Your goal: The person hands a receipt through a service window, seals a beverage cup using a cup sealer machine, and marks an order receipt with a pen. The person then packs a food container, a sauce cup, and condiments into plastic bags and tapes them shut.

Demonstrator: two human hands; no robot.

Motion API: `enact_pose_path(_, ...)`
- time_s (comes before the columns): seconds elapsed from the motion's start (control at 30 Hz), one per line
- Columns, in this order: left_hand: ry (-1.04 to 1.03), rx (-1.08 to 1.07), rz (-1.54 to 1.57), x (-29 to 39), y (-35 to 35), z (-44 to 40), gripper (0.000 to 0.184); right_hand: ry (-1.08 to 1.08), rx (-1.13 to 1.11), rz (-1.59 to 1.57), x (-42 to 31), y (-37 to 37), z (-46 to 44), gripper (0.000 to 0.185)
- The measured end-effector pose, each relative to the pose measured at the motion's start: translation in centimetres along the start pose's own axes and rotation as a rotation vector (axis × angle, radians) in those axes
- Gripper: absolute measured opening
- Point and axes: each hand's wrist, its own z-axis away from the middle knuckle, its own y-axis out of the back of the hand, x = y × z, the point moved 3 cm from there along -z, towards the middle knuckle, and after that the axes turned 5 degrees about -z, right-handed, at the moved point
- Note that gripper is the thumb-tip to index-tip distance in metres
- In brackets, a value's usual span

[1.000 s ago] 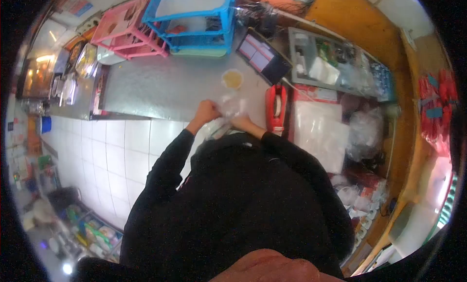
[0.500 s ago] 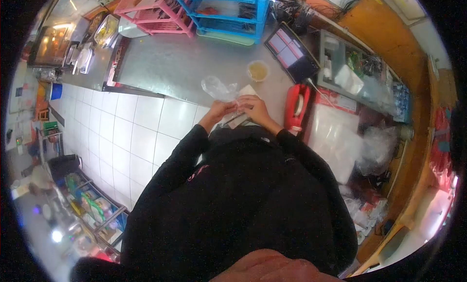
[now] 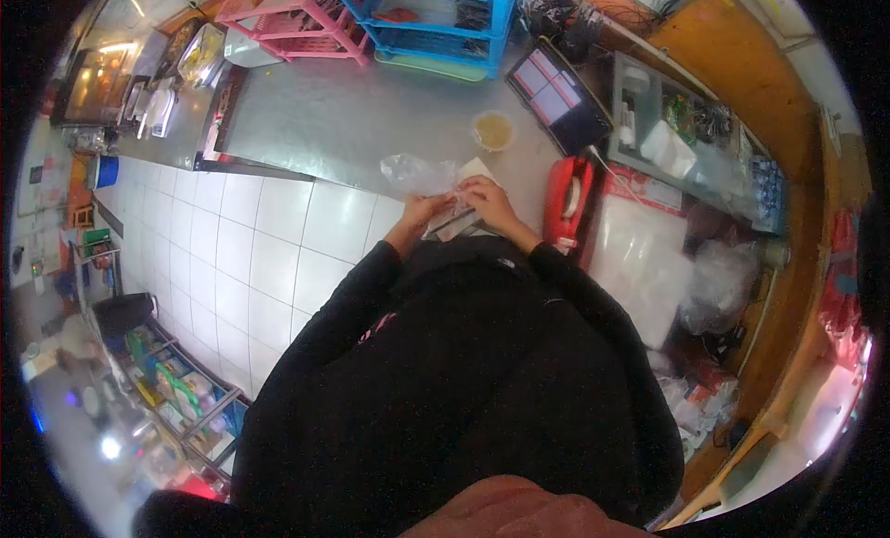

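Near the counter's front edge, my left hand (image 3: 425,211) and my right hand (image 3: 489,202) meet with fingers closed on a clear plastic bag (image 3: 417,172). The bag's loose end spreads over the counter beyond my left hand. A pale paper packet (image 3: 475,170) lies under and around my fingers, partly hidden by them. Farther back stands a round tub (image 3: 492,131) with yellowish contents. To the right of my right hand is a red tape dispenser (image 3: 567,202).
A tablet (image 3: 557,95) leans behind the tub. Blue (image 3: 436,26) and pink racks (image 3: 295,19) stand at the back. On the right are a divided tray (image 3: 684,134) and a stack of clear bags (image 3: 640,260). White floor tiles (image 3: 278,230) show at left.
Since the first frame, the view has shifted and both hands have come together at the bag. The pale packet has come into view under them. Over the last half second the hands moved little.
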Motion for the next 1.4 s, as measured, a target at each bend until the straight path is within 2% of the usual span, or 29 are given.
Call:
enact_pose_path(0.13, -0.025, 0.002, 0.000, 0.1, -0.1, 0.1, 0.022, 0.038, 0.017, 0.053, -0.3, 0.0, -0.1, 0.015)
enact_pose_path(0.3, 0.043, -0.007, -0.042, -0.1, -0.1, 0.4, 0.023, 0.073, 0.009, 0.125, -0.5, -0.1, -0.4, 0.016)
enact_pose_path(0.4, -0.043, -0.021, -0.189, 0.1, 0.2, 0.2, 0.026, 0.024, 0.059, 0.138, -1.2, -0.2, -0.5, 0.016)
enact_pose_path(0.5, -0.109, -0.054, -0.273, 0.2, 0.3, 0.0, 0.026, -0.095, 0.207, 0.135, -2.8, -0.2, -0.3, 0.013)
enact_pose_path(0.6, -0.054, -0.075, -0.273, 0.1, 0.2, 0.3, 0.026, -0.059, 0.086, 0.289, -1.6, -0.2, -0.7, 0.014)
enact_pose_path(0.73, 0.090, -0.127, -0.146, -1.3, 1.1, -1.0, 0.028, -0.111, 0.045, -0.013, -1.3, -0.1, -0.5, 0.010)
enact_pose_path(0.8, -0.049, -0.108, -0.223, 0.2, 0.9, -1.2, 0.023, -0.187, -0.004, -0.177, -2.4, 0.5, 0.5, 0.006)
enact_pose_path(0.9, -0.261, -0.038, -0.503, -1.2, 1.6, -3.3, 0.021, -0.322, -0.015, 0.051, -3.9, 1.9, 2.3, 0.006)
enact_pose_path(0.93, -0.358, -0.008, -0.575, -3.4, 2.7, -5.2, 0.021, -0.250, 0.030, 0.095, -4.7, 3.4, 2.3, 0.007)
enact_pose_path(1.0, -0.387, -0.054, -0.620, -2.9, 2.4, -5.8, 0.026, -0.105, 0.113, 0.180, -6.4, 8.1, 2.5, 0.008)
enact_pose_path(1.03, -0.313, -0.130, -0.593, -0.6, 1.7, -4.4, 0.029, -0.093, 0.220, 0.231, -10.3, 12.1, 2.7, 0.010)
enact_pose_path(1.07, -0.240, -0.202, -0.564, 1.2, 0.8, -3.1, 0.033, -0.025, 0.410, 0.259, -9.7, 17.4, 2.3, 0.009)
enact_pose_path(1.1, -0.250, -0.181, -0.558, 1.8, 0.6, -2.5, 0.036, 0.097, 0.481, 0.449, -10.5, 23.1, 2.1, 0.010)
enact_pose_path(1.13, -0.261, -0.159, -0.553, 2.3, 0.5, -2.0, 0.039, 0.067, 0.674, 0.704, -11.8, 28.7, 2.9, 0.014)
enact_pose_path(1.17, -0.273, -0.136, -0.549, 2.7, 0.3, -1.6, 0.043, 0.059, 0.740, 0.919, -12.7, 34.3, 3.4, 0.018)
enact_pose_path(1.2, -0.232, -0.076, -0.442, 2.8, 0.2, -1.0, 0.047, 0.191, 0.862, 0.961, -11.7, 39.9, 3.5, 0.017)
enact_pose_path(1.23, -0.205, -0.027, -0.395, 2.9, 0.3, -0.5, 0.047, 0.060, 0.962, 1.054, -12.8, 42.9, 4.0, 0.016)
enact_pose_path(1.3, -0.153, 0.071, -0.299, 3.1, 0.6, 0.0, 0.049, -0.403, 0.803, 1.454, -11.1, 48.6, 5.2, 0.018)
enact_pose_path(1.4, -0.151, 0.160, -0.304, 3.0, 1.0, 1.0, 0.052, -0.460, 0.753, 1.565, -11.3, 49.9, 6.8, 0.016)
